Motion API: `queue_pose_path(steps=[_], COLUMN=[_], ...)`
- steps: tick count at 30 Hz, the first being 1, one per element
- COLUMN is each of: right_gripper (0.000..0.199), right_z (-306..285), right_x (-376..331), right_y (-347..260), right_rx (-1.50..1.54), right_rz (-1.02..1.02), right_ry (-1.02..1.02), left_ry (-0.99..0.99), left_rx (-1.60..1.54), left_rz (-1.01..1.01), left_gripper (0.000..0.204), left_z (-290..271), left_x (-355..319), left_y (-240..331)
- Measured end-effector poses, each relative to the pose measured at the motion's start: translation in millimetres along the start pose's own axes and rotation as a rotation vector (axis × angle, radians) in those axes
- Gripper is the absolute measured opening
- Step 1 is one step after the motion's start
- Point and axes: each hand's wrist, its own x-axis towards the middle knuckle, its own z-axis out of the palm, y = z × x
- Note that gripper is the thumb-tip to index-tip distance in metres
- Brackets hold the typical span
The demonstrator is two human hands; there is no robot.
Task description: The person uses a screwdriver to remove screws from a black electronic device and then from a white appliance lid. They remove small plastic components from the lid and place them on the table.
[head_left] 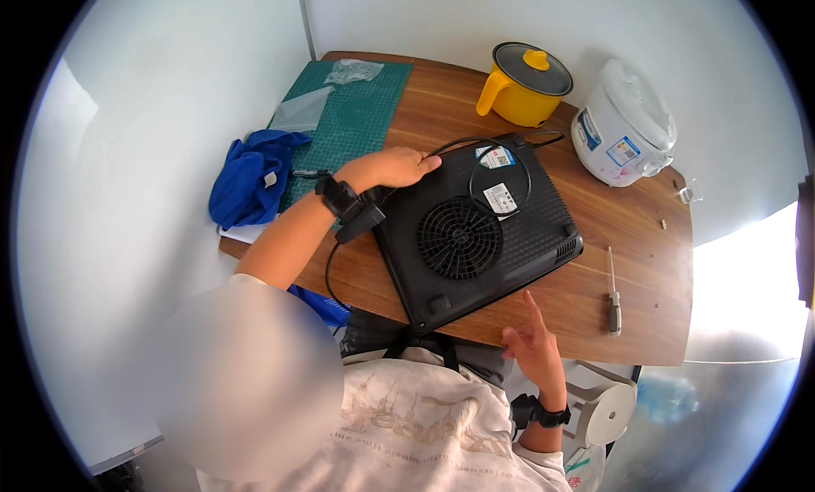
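Observation:
A black induction cooker (526, 229) lies upside down on the wooden table, its round fan grille (461, 237) and two labels facing up. Its black power cord (528, 179) loops over the far part of the underside. My left hand (392, 168) grips the cooker's far left edge, thumb on top; its other fingers are partly hidden. By the near edge of the table, my right hand (535, 343) has its index finger stretched toward the cooker, apart from it, with the other fingers bent. Nothing shows in that hand. To its right lies a screwdriver (614, 297).
Beyond the cooker stand a yellow pot (525, 106) with a dark lid and a white rice cooker (628, 123). A green cutting mat (361, 110), plastic film (354, 71) and blue cloth (250, 176) lie left. Small bits (664, 224) are scattered near a clear cup (690, 191).

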Motion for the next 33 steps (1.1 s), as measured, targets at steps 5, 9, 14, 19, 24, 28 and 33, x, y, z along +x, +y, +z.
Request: queue_pose_path(steps=[5,9,14,19,24,28,33], right_gripper=[0.068,0.07,0.073,0.067,0.053,0.054,0.059], right_z=[0.0,-4.2,4.6,20.9,3.6,-10.2,-6.7], right_x=[-11.9,-23.3,-46.0,-50.4,-50.4,-57.8,-61.5], right_y=[-6.8,12.1,40.2,38.4,64.8,71.0,33.5], right_rx=[-0.026,0.036,0.044,0.714,0.855,0.796,0.631], right_rz=[0.058,0.11,0.128,0.129,0.133,0.101,0.153], right_ry=[-0.044,0.013,0.106,0.275,0.287,0.07,0.038], left_ry=[0.044,0.054,0.071,0.334,0.319,0.244,0.231], left_rx=[0.079,0.026,-0.07,-0.055,-0.152,-0.35,-0.4], left_rz=[-0.041,-0.005,0.026,0.165,0.161,0.163,0.147], left_gripper=[0.074,0.076,0.081,0.083,0.083,0.083,0.082], left_z=[17.6,43.2,63.9,117.1,123.1,119.2,118.2], left_x=[-22.4,-37.6,-81.1,-99.1,-113.8,-121.5,-139.1], left_y=[17.9,23.9,51.3,49.8,60.0,53.8,52.4])
